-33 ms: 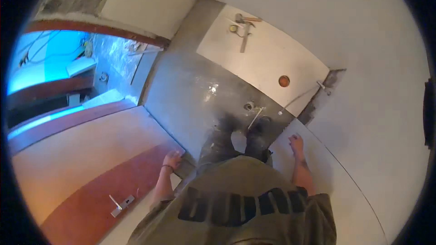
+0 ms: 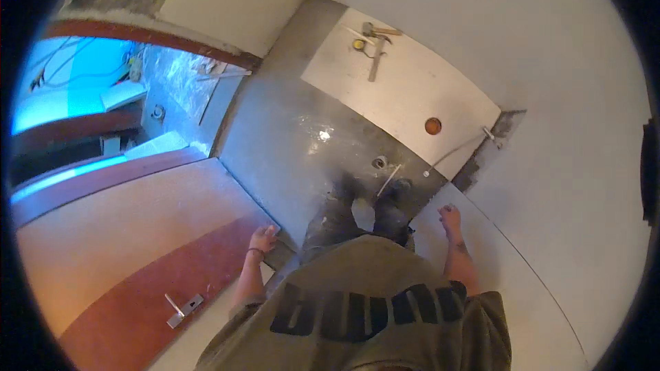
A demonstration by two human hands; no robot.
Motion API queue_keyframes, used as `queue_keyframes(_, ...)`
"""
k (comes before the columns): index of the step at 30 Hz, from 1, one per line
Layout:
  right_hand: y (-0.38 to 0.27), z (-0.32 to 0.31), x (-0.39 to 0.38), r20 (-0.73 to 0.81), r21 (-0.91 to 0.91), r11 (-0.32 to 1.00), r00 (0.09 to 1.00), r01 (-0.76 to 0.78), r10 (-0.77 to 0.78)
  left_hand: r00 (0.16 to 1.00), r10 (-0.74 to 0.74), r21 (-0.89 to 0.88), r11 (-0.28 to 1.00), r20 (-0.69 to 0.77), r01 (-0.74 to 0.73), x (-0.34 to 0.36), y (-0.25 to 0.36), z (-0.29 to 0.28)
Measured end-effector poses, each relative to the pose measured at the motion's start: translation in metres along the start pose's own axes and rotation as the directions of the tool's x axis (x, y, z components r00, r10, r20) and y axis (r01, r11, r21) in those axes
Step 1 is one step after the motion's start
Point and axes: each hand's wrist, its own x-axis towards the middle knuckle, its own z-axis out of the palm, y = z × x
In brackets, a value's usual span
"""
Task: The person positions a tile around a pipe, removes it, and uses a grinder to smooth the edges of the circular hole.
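Note:
My left hand hangs beside the edge of the orange and red-brown door. Its fingers are loosely curled, with no object visible in them; whether they touch the door I cannot tell. In front of the pale wall at right is my right hand, also curled and showing nothing held. My boots stand on the grey floor, near a round pipe opening and a thin white stick.
A white board lies ahead, bearing a hammer, a flat metal tool, a yellow tape measure and a round orange-brown spot or hole. A thin hose runs from the wall fitting. Leftward, a doorway opens onto a blue-lit room.
The view has shifted very slightly, so the board and tools sit a little lower and further right. Both hands keep nearly the same pose.

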Motion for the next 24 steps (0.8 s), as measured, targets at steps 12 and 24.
queue_keyframes(12,-0.26,0.228,-0.013,0.224,-0.131,0.884,0.882,0.449,-0.414,0.988,-0.086,-0.729,0.683,-0.131,-0.037,-0.031,-0.176,-0.133)
queue_keyframes(24,-0.338,0.424,0.013,0.705,-0.515,0.42,0.648,0.747,-0.288,0.861,-0.379,-0.818,0.571,-0.339,-0.071,-0.057,-0.131,-0.213)
